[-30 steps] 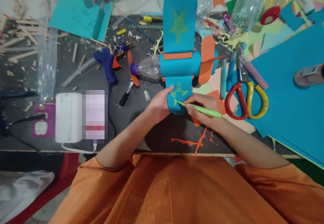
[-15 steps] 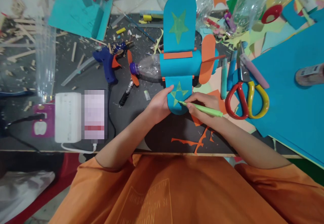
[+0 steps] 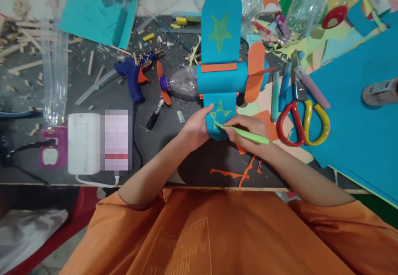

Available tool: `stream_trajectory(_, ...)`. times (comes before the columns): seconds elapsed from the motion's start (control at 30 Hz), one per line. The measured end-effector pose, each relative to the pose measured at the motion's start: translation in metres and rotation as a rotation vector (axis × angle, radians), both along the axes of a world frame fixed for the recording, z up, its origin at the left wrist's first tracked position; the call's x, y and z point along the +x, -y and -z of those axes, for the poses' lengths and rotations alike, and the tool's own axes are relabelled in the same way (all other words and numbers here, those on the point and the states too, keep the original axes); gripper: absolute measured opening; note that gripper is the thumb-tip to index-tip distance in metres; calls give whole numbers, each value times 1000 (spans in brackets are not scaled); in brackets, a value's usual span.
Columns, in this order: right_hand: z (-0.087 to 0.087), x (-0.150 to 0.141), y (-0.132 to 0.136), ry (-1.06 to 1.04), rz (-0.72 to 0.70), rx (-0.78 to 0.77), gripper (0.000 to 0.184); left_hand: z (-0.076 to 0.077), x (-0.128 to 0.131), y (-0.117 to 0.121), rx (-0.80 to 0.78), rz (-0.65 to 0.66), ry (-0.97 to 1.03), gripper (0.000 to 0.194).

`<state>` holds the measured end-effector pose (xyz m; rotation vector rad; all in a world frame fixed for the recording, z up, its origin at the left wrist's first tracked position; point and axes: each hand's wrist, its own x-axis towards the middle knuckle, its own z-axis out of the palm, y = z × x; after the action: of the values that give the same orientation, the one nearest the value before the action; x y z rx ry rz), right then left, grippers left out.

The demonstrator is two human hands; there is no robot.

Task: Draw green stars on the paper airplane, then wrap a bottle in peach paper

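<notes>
A toy plane made from a plastic bottle (image 3: 183,80) lies on the dark table, wrapped in blue paper with orange propeller and tail pieces. My left hand (image 3: 196,126) grips the near wing (image 3: 228,100) by its left edge, thumb on top and the other fingers hidden underneath. Between the fingers of my right hand (image 3: 248,130) is a light-green marker (image 3: 248,135), its tip touching the lower left part of a green star (image 3: 220,111) on that wing. The star's points are coloured and its middle is still blue. On the far wing, a green star (image 3: 220,32) is filled in.
Scissors (image 3: 303,121) with red and yellow handles lie to the right, beside large blue paper (image 3: 351,113). A blue glue gun (image 3: 132,78), a white box (image 3: 83,144) and a phone (image 3: 116,140) are on the left. Orange scraps (image 3: 230,173) lie near the front edge; bottles stand behind.
My right hand has shifted slightly left with the marker, whose tip moved a little left along the star's lower left point. My left hand keeps its hold on the wing.
</notes>
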<state>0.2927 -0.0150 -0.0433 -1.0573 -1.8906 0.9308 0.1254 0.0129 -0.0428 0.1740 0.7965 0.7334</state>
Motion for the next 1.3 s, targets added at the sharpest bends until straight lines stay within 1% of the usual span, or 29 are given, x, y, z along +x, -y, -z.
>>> stream_trajectory(0.17,-3,6,-2,-78,82,-9,23,-1,1,-1,-48,-9,6,46)
stream_trajectory(0.27,-4,9,-4,-131,100,-3,20,-3,2,-1,-47,-20,-15,45)
stream_trajectory(0.4,-3,8,-3,-59,130,-26,6,-2,2,0,-32,-18,-26,43)
stream_trajectory(0.47,-2,6,-2,-39,143,-31,4,-1,1,1,-23,-16,-17,41)
stream_trajectory(0.53,0,4,0,-20,123,-9,5,0,1,1,-7,-19,-14,40)
stream_trajectory(0.63,2,1,1,3,55,48,6,1,0,2,18,-18,-16,39)
stream_trajectory(0.8,7,-3,1,44,-16,93,5,2,0,2,1,-18,-26,40)
stream_trajectory(0.93,8,-2,0,72,-8,111,8,4,-1,2,-4,-13,-23,39)
stream_trajectory(1.07,7,0,0,93,59,82,15,6,-2,2,17,-13,-31,38)
stream_trajectory(1.23,7,-1,0,88,2,72,15,5,-2,2,13,-15,-25,39)
stream_trajectory(1.3,6,-1,0,91,19,84,16,4,-1,2,7,-17,-37,39)
